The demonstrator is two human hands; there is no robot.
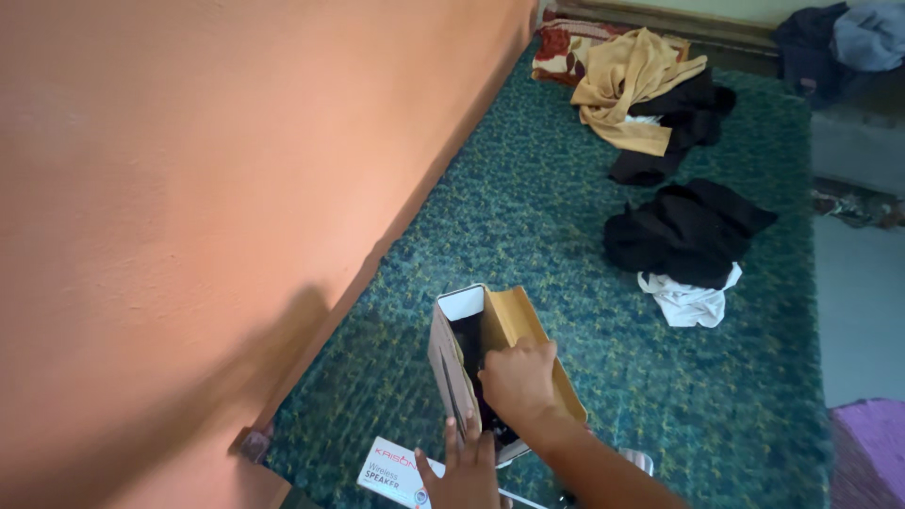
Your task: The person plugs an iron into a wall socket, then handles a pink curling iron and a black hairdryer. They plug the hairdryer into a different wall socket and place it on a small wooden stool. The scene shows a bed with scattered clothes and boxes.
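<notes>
A cardboard box (490,363) stands open on the green bed cover (584,236), low in the middle of the frame. Its flaps are folded back, and it is dark inside.

The right hand (518,382) comes up from the bottom of the frame and reaches into the open top of the box. Its fingers (533,353) curl over the brown flap on the right side, so the grip is closed on that flap. What the fingertips touch inside the box is hidden.

The left hand (465,471) is at the bottom edge, just below the box. Its fingers are spread apart and straight, and they press flat on the near side of the box. This grip is apart, holding nothing.

A white flat lid (396,471) lies just left of the left hand.

An orange wall (189,207) fills the left side. Black clothes (683,231), a white cloth (691,300) and a yellow cloth (627,85) lie far off, in the upper right of the frame.
</notes>
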